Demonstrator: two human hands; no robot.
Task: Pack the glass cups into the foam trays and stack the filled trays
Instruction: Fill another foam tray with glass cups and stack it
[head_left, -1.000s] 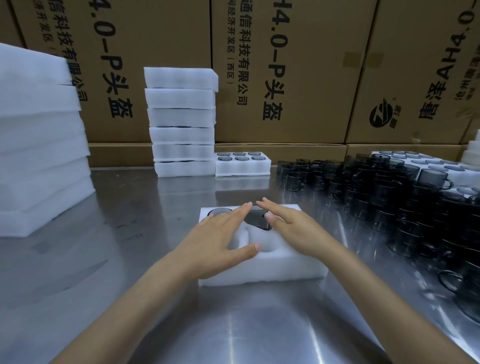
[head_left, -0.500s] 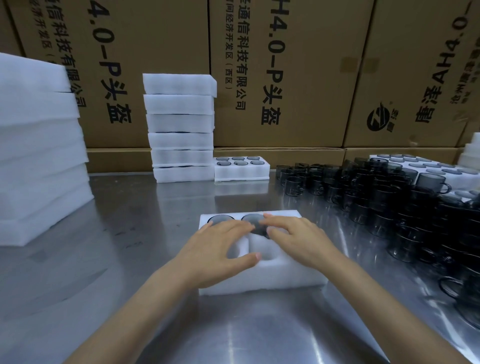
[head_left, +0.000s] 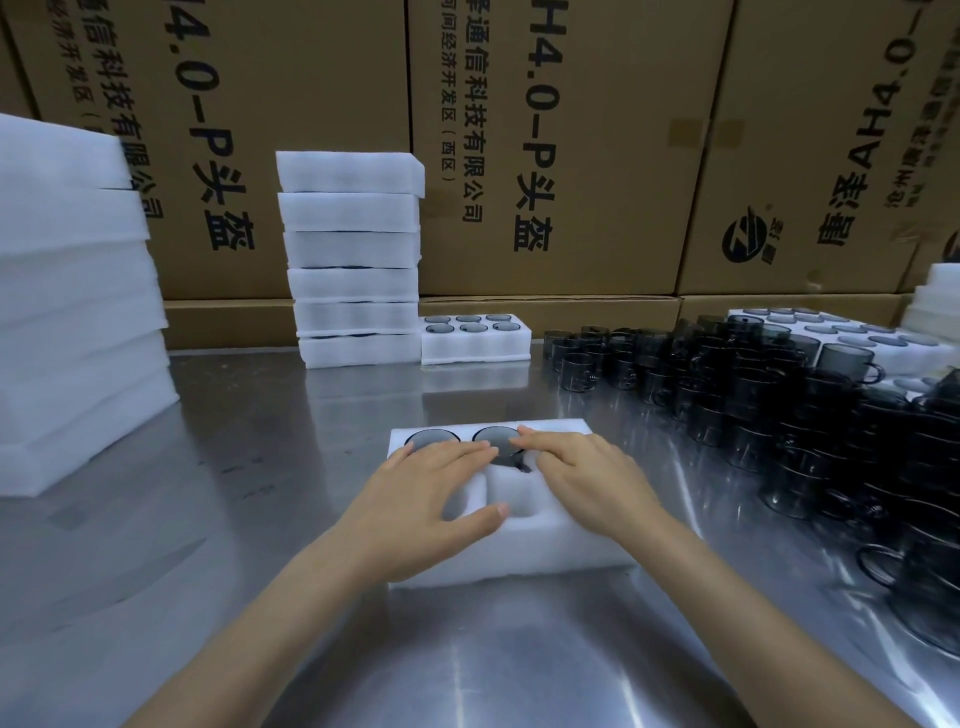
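Note:
A white foam tray (head_left: 540, 545) lies on the steel table in front of me. Two dark glass cups sit in its far pockets: one at the far left (head_left: 431, 437), one in the far middle (head_left: 496, 439). My left hand (head_left: 431, 506) lies flat on the tray with straight fingers reaching the middle cup's rim. My right hand (head_left: 587, 480) rests on the tray's right side, its fingertips pressing on that same cup. The near pockets that show are empty. The tray's right pockets are hidden under my right hand.
A crowd of loose dark glass cups (head_left: 753, 395) fills the table's right side. A stack of filled trays (head_left: 353, 260) and one single filled tray (head_left: 475, 340) stand at the back. Empty foam trays (head_left: 72, 312) pile up at the left. Cardboard boxes (head_left: 571, 145) wall the rear.
The middle cup has gone from tilted above its pocket to seated level in it. Both hands have lowered onto the tray.

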